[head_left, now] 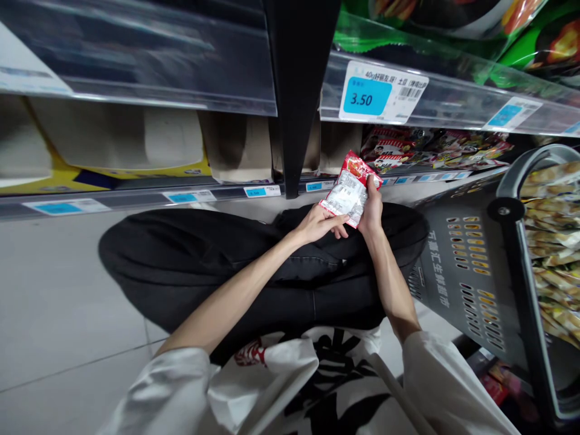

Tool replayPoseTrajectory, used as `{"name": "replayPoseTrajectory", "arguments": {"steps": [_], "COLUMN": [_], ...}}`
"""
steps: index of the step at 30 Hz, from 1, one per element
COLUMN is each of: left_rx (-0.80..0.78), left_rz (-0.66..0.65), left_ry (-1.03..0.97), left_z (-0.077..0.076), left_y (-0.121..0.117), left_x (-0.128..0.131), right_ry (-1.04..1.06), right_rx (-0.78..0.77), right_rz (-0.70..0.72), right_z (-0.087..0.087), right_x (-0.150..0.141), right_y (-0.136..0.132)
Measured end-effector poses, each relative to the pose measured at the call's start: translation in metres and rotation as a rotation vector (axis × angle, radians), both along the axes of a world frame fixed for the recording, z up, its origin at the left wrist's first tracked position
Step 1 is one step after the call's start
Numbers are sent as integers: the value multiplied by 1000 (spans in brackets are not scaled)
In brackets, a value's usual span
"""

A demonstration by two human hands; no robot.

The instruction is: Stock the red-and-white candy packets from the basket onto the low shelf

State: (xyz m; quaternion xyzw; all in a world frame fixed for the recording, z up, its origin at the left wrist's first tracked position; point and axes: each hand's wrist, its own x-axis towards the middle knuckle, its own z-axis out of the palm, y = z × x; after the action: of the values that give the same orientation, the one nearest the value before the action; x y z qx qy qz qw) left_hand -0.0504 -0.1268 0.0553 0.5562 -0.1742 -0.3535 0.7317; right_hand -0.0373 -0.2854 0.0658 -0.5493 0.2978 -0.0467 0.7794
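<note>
A small red and white snack packet (345, 192) is held between both hands above my lap, its printed white panel facing up. My left hand (321, 224) pinches the packet's lower edge, thumb on top and fingers partly beneath. On the packet's right side my right hand (372, 210) grips the edge, with the thumb over it; its other fingers are mostly hidden. Just beyond the packet, similar red snack packets (389, 151) lie on the bottom shelf.
A grey shopping basket (453, 260) filled with yellowish packets (555, 241) stands on the right. Ahead, a black shelf post (299, 90) divides the shelving. Price labels (384, 92) line the shelf edges. Open cardboard boxes (136, 136) occupy the lower left shelf, with tiled floor (58, 290) below.
</note>
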Motion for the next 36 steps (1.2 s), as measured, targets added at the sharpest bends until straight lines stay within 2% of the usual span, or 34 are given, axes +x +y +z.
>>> {"name": "replayPoseTrajectory", "arguments": {"steps": [4, 11, 18, 20, 24, 31, 36], "left_rx": [56, 122, 248, 255, 211, 49, -60], "left_rz": [5, 33, 123, 136, 121, 73, 64], "left_ry": [-31, -199, -407, -424, -349, -66, 31], "left_z": [-1, 1, 1, 0, -2, -3, -1], "left_y": [0, 2, 2, 2, 1, 1, 3], "left_x": [0, -1, -5, -6, -5, 1, 4], "right_ry": [-28, -11, -80, -85, -47, 12, -36], "right_rx": [-6, -56, -249, -252, -164, -52, -55], "right_rz": [-121, -104, -23, -25, -55, -129, -109], "right_z": [1, 1, 0, 0, -3, -5, -2], "right_x": [1, 0, -2, -2, 0, 2, 0], "right_y": [4, 4, 7, 8, 7, 3, 4]}}
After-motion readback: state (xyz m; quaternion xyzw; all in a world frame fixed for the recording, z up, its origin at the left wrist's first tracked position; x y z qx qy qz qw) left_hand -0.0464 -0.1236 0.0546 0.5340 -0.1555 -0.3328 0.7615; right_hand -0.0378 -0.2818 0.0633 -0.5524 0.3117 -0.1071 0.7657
